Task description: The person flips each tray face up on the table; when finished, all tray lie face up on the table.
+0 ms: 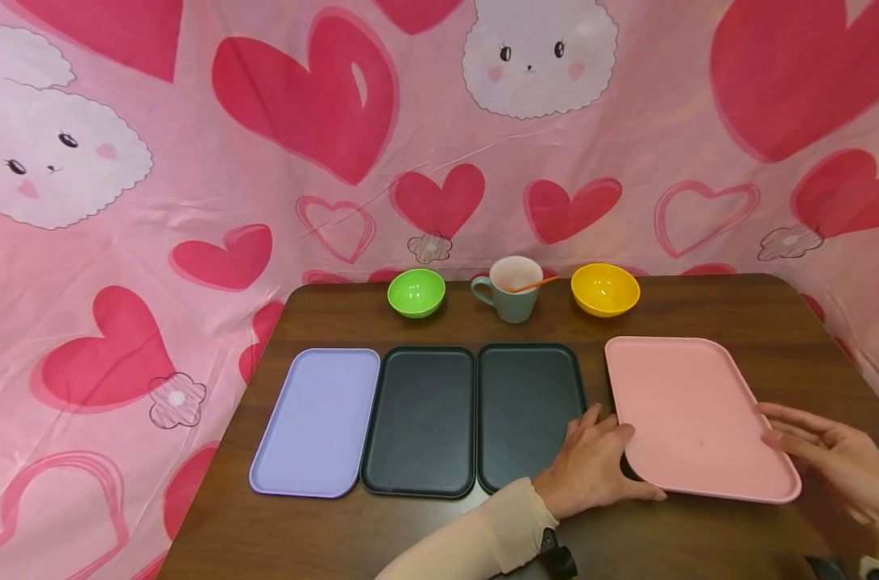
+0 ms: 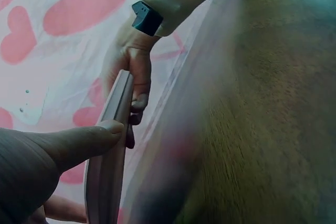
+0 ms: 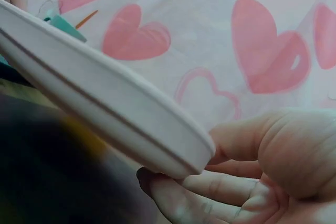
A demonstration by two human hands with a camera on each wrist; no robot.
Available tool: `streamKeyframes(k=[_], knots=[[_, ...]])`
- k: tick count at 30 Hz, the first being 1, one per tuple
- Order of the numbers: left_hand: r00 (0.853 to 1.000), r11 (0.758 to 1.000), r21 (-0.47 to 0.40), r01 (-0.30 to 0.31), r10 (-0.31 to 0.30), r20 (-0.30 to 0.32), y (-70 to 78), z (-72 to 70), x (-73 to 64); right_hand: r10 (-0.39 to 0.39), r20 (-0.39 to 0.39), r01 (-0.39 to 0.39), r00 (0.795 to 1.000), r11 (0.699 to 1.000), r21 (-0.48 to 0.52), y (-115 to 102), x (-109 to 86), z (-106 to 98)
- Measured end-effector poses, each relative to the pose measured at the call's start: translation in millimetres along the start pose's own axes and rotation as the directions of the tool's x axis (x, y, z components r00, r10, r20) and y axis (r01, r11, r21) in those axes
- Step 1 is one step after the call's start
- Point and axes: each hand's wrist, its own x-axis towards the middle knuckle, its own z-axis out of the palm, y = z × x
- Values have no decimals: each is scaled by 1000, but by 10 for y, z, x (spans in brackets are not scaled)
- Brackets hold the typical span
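A pink rectangular tray [image 1: 700, 419] is at the right of the table, held between both hands. My left hand [image 1: 587, 463] grips its near left corner, with the thumb along the front edge. On the opposite side my right hand [image 1: 838, 459] holds the right edge. In the left wrist view, the left thumb [image 2: 100, 137] presses on the tray's rim [image 2: 107, 166]. The right wrist view shows the tray's underside edge [image 3: 115, 98] raised over the table, with right-hand fingers [image 3: 178, 192] under its corner and the thumb at its side.
Left of the pink tray lie two black trays [image 1: 419, 419] [image 1: 529, 411] and a lavender tray [image 1: 316, 423] in a row. Behind them stand a green bowl [image 1: 416, 293], a grey-blue mug [image 1: 513, 304] with an orange stick [image 1: 536, 284], and a yellow bowl [image 1: 606, 290]. A heart-print cloth [image 1: 424, 121] hangs behind the table.
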Motion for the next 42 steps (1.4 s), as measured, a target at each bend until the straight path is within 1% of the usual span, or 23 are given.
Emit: streamKeyframes(k=[3, 5, 7, 9, 12, 13, 14, 16, 19, 21, 23, 27, 31, 35, 37, 42], knots=[[1000, 997, 74, -12, 14, -17, 6, -11, -37, -14, 12, 14, 1000, 999, -41, 38, 6, -22], [999, 992, 129, -19, 24, -37, 6, -15, -64, 0, 18, 2, 1000, 997, -75, 55, 19, -28], [997, 982, 186, -27, 40, -63, 1, -13, -95, 19, 22, -16, 1000, 991, -137, 70, 33, -26], [994, 972, 234, -35, 59, -97, -7, -8, -125, 49, 16, -45, 999, 980, -192, 85, 50, -15], [984, 954, 296, -49, 97, -151, -23, 6, -162, 74, -1, -71, 997, 961, -266, 110, 70, 16], [981, 949, 312, -50, 106, -165, -30, 11, -172, 83, 2, -80, 997, 960, -269, 119, 78, 30], [978, 943, 328, -51, 113, -174, -35, 14, -180, 91, 1, -88, 996, 964, -252, 130, 88, 44], [979, 931, 362, -43, 111, -169, -40, 18, -194, 75, 25, -67, 997, 974, -217, 154, 100, 67], [991, 913, 408, -26, 78, -112, -37, 21, -208, 49, 67, -38, 997, 988, -152, 184, 116, 91], [996, 901, 433, -19, 55, -71, -28, 28, -213, 26, 82, -13, 996, 988, -156, 196, 122, 102], [998, 893, 450, -21, 49, -49, -21, 44, -221, 26, 74, -12, 997, 982, -189, 197, 130, 114], [996, 882, 470, -33, 68, -58, -10, 80, -239, 52, 51, -37, 997, 964, -264, 187, 154, 132], [992, 866, 499, -40, 92, -81, -6, 106, -253, 69, 59, -50, 996, 960, -274, 185, 169, 137], [992, 853, 521, -41, 97, -80, -8, 125, -260, 54, 80, -29, 995, 958, -286, 197, 177, 147], [993, 852, 522, -43, 94, -72, -8, 133, -262, 43, 81, -15, 996, 948, -317, 203, 182, 153], [994, 847, 530, -48, 92, -59, -1, 158, -268, 28, 62, 0, 998, 912, -409, 205, 191, 169]])
